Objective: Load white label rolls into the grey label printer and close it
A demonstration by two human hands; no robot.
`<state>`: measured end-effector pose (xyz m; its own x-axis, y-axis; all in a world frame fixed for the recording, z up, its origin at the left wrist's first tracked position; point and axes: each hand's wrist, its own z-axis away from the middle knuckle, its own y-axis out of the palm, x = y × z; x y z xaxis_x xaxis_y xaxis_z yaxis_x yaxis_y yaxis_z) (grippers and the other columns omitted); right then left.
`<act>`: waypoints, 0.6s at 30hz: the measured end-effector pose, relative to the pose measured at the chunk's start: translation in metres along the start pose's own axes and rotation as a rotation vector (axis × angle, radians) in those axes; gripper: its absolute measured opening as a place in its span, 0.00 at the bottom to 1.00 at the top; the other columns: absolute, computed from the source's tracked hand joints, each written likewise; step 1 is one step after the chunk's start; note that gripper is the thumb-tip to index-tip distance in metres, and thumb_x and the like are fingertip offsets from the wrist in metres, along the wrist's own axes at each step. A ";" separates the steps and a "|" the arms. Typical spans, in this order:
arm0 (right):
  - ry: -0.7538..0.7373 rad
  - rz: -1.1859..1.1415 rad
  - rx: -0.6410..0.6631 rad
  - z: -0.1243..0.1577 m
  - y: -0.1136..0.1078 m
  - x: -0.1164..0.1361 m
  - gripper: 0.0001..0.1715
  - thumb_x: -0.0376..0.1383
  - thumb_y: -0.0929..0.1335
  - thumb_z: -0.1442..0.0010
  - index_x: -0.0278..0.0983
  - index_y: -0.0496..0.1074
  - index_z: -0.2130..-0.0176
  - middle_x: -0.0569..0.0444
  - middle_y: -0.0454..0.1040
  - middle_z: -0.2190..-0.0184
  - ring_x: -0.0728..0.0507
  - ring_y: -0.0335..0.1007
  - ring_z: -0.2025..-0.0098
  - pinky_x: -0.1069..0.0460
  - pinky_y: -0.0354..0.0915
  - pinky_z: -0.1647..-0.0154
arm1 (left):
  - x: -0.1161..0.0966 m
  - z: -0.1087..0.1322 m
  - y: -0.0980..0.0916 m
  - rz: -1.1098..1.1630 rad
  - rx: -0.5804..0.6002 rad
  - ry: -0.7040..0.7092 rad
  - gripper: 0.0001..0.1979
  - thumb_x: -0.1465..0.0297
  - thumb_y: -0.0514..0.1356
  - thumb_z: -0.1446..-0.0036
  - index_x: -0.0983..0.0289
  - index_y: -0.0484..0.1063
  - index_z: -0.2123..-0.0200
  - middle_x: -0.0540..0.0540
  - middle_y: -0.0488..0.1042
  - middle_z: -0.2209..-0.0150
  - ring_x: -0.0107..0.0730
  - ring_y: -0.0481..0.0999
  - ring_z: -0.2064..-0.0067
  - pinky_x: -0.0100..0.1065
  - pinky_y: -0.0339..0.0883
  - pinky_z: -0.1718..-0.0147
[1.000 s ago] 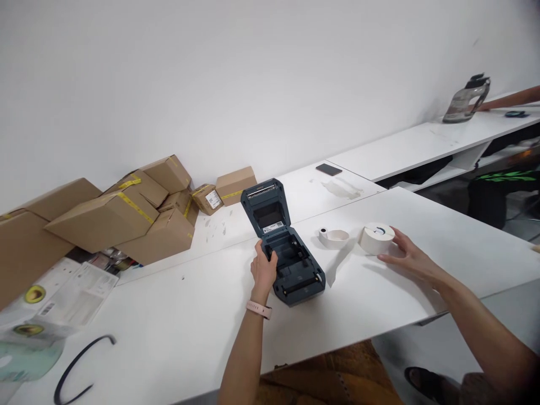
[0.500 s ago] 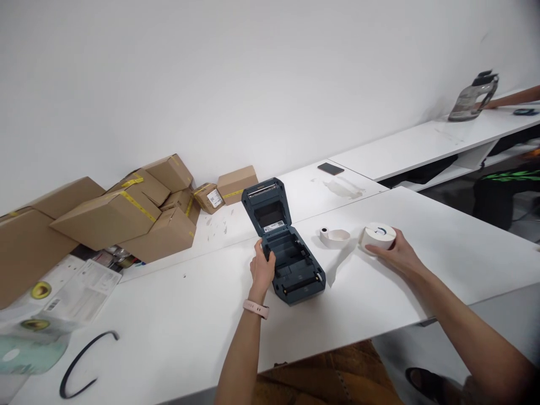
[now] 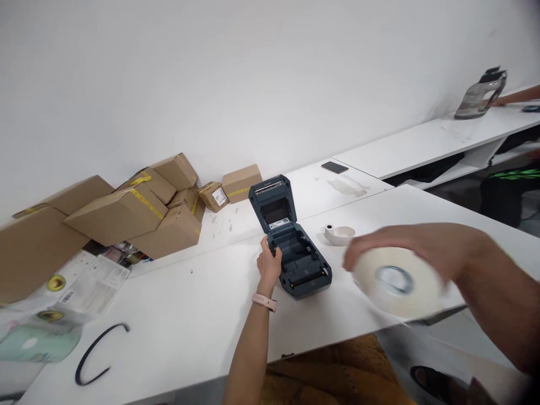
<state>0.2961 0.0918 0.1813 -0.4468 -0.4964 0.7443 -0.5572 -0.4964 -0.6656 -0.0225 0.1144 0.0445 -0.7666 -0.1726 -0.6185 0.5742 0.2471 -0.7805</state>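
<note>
Since the label roll (image 3: 396, 281) left the table (image 3: 177, 315): right hand (image 3: 422, 247) grips it, airborne and blurred, at 3 o'clock of the printer (image 3: 301, 264).
Left hand (image 3: 270, 264): clamped on printer's 9 o'clock edge, as before.
Lid: up; bay bare, roll not in it.

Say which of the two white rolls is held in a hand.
The big roll, gripped by the right hand; it is blurred. The small roll, nearly empty, lies on the table beside the open printer, untouched.
</note>
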 end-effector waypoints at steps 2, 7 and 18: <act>-0.151 0.017 0.328 -0.050 0.004 0.017 0.44 0.54 0.76 0.63 0.45 0.72 0.47 0.51 0.75 0.51 0.34 0.69 0.47 0.45 0.65 0.48 | 0.003 0.000 0.000 0.003 -0.003 0.000 0.26 0.64 0.51 0.38 0.60 0.52 0.37 0.59 0.79 0.55 0.46 0.77 0.53 0.41 0.64 0.54; -0.126 0.222 0.401 -0.148 0.033 0.000 0.43 0.44 0.76 0.61 0.43 0.67 0.45 0.52 0.74 0.50 0.36 0.70 0.51 0.47 0.66 0.54 | 0.013 -0.001 -0.001 0.062 0.004 0.067 0.28 0.63 0.53 0.38 0.60 0.51 0.36 0.60 0.77 0.51 0.48 0.76 0.49 0.41 0.63 0.53; -0.003 0.417 0.434 -0.202 0.062 -0.026 0.41 0.41 0.76 0.67 0.40 0.69 0.52 0.49 0.75 0.56 0.32 0.70 0.53 0.45 0.65 0.57 | 0.019 -0.004 -0.011 0.065 0.106 0.136 0.33 0.63 0.51 0.38 0.60 0.45 0.32 0.61 0.78 0.53 0.48 0.77 0.54 0.41 0.64 0.55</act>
<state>0.1324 0.2177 0.1315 -0.5640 -0.7132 0.4162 0.0015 -0.5049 -0.8632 -0.0446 0.1128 0.0415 -0.7545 -0.0275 -0.6557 0.6453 0.1506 -0.7489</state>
